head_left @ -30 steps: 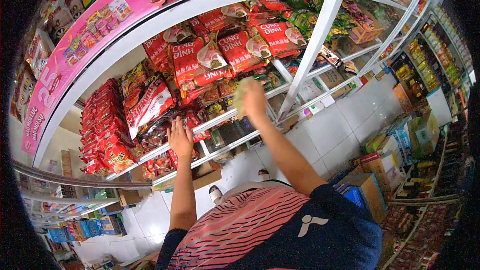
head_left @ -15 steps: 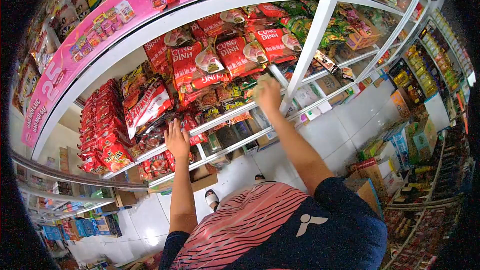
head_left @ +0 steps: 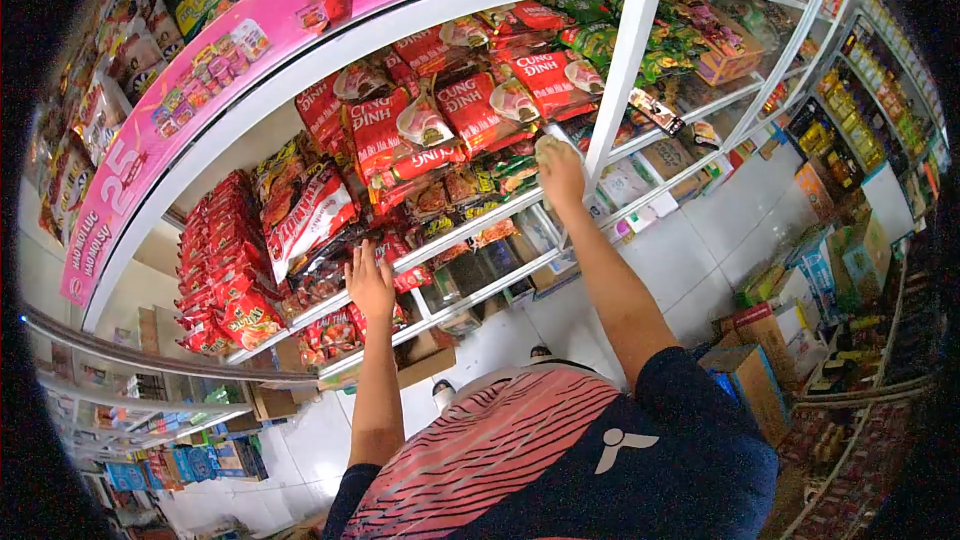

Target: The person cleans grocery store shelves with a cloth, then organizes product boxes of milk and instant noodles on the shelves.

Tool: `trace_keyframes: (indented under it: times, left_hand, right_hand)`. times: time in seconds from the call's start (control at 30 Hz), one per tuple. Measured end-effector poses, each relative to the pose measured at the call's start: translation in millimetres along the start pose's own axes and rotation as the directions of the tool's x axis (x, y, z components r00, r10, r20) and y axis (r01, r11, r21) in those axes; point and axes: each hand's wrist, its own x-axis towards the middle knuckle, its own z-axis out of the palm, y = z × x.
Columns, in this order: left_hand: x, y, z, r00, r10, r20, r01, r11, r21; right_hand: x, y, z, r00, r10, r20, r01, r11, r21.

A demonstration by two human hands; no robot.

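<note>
My left hand lies on the white front rail of the shelf, fingers stretched out and holding nothing. Beside it are small red packets and a white-and-red noodle packet. My right hand is closed around a crumpled, pale cloth, mostly hidden by the fingers. It is at the shelf's front edge, by the white upright post. Just behind it lie red noodle packets marked "Cung Đình", in rows.
A pink printed banner runs along the curved upper frame. Upright red packets fill the shelf's left end; green packets lie beyond the post. Cartons stand on the tiled floor at right, near stocked shelves.
The view has shifted slightly, so the shelf appears further right. My right hand, with the cloth, has moved a little toward the post. My left hand stays on the rail.
</note>
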Motion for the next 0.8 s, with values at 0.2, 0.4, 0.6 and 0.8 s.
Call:
trace_keyframes:
  times: [0.2,0.4,0.6,0.8]
  left_hand:
    - [-1.4,-0.3,1.2,1.0,0.0,0.005,0.0,1.0,0.013]
    - [-0.2,-1.4,2.2,0.999,-0.021,0.031,0.02,0.999,0.03]
    - [1.5,0.9,0.3,1.0,-0.014,0.01,0.014,0.999,0.049]
    - [0.5,-0.5,1.0,0.998,-0.011,0.061,0.007,0.997,0.074]
  right_hand:
    - [-41.7,-99.6,42.3,0.953,-0.188,0.239,0.146,0.972,0.183]
    - [-7.9,-40.3,17.2,0.947,-0.314,0.071,0.294,0.933,0.207]
    - [6.5,-7.1,10.7,0.992,0.122,-0.036,-0.126,0.978,-0.165]
    - [-47.1,-120.1,30.5,0.93,-0.263,0.258,0.215,0.956,0.198]
